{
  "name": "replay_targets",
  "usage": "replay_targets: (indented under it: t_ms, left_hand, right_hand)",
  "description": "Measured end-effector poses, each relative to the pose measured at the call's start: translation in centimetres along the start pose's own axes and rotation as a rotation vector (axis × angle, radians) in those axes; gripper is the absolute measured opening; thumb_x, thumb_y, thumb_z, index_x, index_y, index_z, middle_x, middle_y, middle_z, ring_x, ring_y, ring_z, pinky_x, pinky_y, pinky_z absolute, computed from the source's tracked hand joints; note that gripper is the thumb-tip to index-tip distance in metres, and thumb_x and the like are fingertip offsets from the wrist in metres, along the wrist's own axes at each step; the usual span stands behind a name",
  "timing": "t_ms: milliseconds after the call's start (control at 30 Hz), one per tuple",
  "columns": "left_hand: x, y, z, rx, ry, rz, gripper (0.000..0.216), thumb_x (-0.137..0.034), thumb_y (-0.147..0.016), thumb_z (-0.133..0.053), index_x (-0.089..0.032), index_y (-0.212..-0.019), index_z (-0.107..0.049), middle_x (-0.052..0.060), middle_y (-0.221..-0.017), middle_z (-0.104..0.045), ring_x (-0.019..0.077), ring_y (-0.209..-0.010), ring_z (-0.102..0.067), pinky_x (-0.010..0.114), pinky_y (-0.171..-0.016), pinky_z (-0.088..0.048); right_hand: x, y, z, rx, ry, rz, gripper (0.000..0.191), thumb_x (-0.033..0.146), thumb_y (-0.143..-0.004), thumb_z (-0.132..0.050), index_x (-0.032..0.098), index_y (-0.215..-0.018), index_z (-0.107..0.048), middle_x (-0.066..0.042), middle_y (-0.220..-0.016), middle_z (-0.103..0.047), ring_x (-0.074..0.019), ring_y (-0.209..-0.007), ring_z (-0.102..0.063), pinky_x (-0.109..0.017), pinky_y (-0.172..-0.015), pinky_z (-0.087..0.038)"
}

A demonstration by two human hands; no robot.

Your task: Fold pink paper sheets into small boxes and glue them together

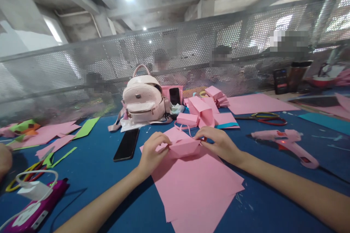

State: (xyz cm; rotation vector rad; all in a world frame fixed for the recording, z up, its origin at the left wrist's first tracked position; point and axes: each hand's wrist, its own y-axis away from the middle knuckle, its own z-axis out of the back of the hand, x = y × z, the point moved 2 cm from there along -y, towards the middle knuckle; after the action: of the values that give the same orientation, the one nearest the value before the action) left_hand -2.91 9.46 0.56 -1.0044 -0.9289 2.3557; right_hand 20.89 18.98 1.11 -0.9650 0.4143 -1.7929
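Note:
A small folded pink paper piece with a thin handle-like loop [184, 148] is held between my two hands, over several flat pink sheets [188, 193] on the blue table. My left hand [154, 151] pinches its left end, fingers curled in. At its right end, my right hand [217, 143] grips with thumb and fingers together. Just behind stand folded pink paper boxes [201, 111]. A pink glue gun [287, 143] with a lit orange light lies to the right of my right hand.
A black phone [126, 145] lies left of my left hand, before a pale pink backpack [143, 100]. Scissors [269, 118] rest at the right rear. At the left are a purple power strip [45, 204], yellow-red scissors [27, 174] and another person's hand [4, 160]. A perforated metal screen [115, 69] stands behind.

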Motion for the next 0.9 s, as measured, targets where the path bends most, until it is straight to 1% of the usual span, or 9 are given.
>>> replay_targets:
  t_ms: [100, 233, 400, 467, 567, 633, 733, 833, 900]
  left_hand:
    - [-0.7, 0.8, 0.1, -0.02, -0.11, -0.171, 0.019, -0.009, -0.087, -0.06, -0.023, -0.079, -0.069, 0.003, -0.077, -0.069, 0.017, -0.074, -0.061, 0.03, -0.067, -0.042]
    - [-1.2, 1.8, 0.3, 0.009, -0.224, -0.356, 0.019, -0.008, -0.085, -0.068, -0.027, -0.08, -0.07, -0.001, -0.073, -0.072, 0.0149, -0.067, -0.058, 0.031, -0.066, -0.037]
    - [-1.7, 1.6, 0.4, -0.028, -0.4, -0.544, 0.017, -0.006, -0.083, -0.07, -0.021, -0.079, -0.064, -0.002, -0.068, -0.067, 0.0134, -0.062, -0.049, 0.031, -0.064, -0.034]
    - [-1.5, 1.1, 0.4, -0.062, -0.407, -0.514, 0.016, -0.006, -0.084, -0.068, -0.021, -0.08, -0.064, -0.002, -0.065, -0.063, 0.0132, -0.061, -0.045, 0.031, -0.062, -0.032]
    - [-1.2, 0.5, 0.6, -0.12, -0.333, -0.397, 0.016, -0.008, -0.086, -0.067, -0.022, -0.078, -0.064, -0.002, -0.064, -0.055, 0.0134, -0.061, -0.044, 0.031, -0.061, -0.03]
    - [-1.0, 0.3, 0.7, -0.135, -0.254, -0.311, 0.016, -0.01, -0.087, -0.068, -0.022, -0.077, -0.065, -0.001, -0.068, -0.054, 0.0142, -0.064, -0.047, 0.032, -0.062, -0.033]
    - [-0.8, 0.4, 0.4, -0.09, -0.125, -0.207, 0.017, -0.009, -0.088, -0.067, -0.022, -0.078, -0.065, 0.0, -0.074, -0.056, 0.0153, -0.071, -0.053, 0.032, -0.065, -0.039]
    - [-0.7, 0.8, -0.1, -0.057, -0.057, -0.203, 0.018, -0.007, -0.089, -0.066, -0.021, -0.078, -0.064, 0.0, -0.075, -0.058, 0.0143, -0.071, -0.054, 0.031, -0.065, -0.041]
    - [-0.9, 0.8, -0.2, -0.06, -0.07, -0.247, 0.017, -0.009, -0.09, -0.065, -0.021, -0.078, -0.065, 0.0, -0.073, -0.06, 0.0136, -0.069, -0.054, 0.031, -0.063, -0.04]
  right_hand:
    - [0.4, 0.9, 0.6, 0.034, 0.069, 0.16, 0.016, 0.021, -0.094, -0.055, 0.022, -0.092, -0.071, -0.007, -0.089, -0.075, -0.0199, -0.085, -0.069, -0.031, -0.077, -0.054]
    - [0.9, 2.2, 1.4, 0.096, 0.211, 0.434, 0.024, 0.018, -0.099, -0.048, 0.025, -0.103, -0.071, -0.007, -0.09, -0.076, -0.0192, -0.089, -0.071, -0.031, -0.08, -0.057]
    - [0.2, 2.6, 1.4, 0.118, 0.207, 0.487, 0.03, 0.015, -0.1, -0.044, 0.026, -0.109, -0.07, -0.006, -0.091, -0.077, -0.019, -0.09, -0.072, -0.031, -0.081, -0.058]
    - [-0.2, 2.4, 1.2, 0.092, 0.168, 0.475, 0.029, 0.014, -0.099, -0.046, 0.025, -0.112, -0.069, -0.006, -0.09, -0.077, -0.0192, -0.089, -0.071, -0.032, -0.08, -0.057]
    - [-0.5, 1.8, 0.8, 0.041, 0.107, 0.412, 0.023, 0.017, -0.096, -0.054, 0.026, -0.112, -0.069, -0.006, -0.09, -0.077, -0.0208, -0.088, -0.071, -0.034, -0.079, -0.057]
    - [-0.6, 1.4, 0.6, 0.007, 0.04, 0.343, 0.02, 0.017, -0.093, -0.059, 0.026, -0.107, -0.069, -0.006, -0.089, -0.076, -0.0215, -0.087, -0.071, -0.035, -0.078, -0.057]
    - [-0.4, 1.0, 0.1, -0.106, -0.12, 0.165, 0.019, 0.01, -0.091, -0.06, 0.025, -0.097, -0.068, -0.005, -0.085, -0.074, -0.0204, -0.084, -0.07, -0.033, -0.075, -0.058]
    - [-0.4, 1.0, -0.5, -0.2, -0.217, -0.018, 0.021, 0.007, -0.09, -0.057, 0.025, -0.091, -0.067, -0.004, -0.083, -0.072, -0.0192, -0.082, -0.069, -0.03, -0.072, -0.057]
    - [-0.3, 1.2, -0.8, -0.204, -0.241, -0.055, 0.02, 0.008, -0.089, -0.058, 0.026, -0.092, -0.067, -0.004, -0.082, -0.071, -0.019, -0.08, -0.068, -0.03, -0.069, -0.057]
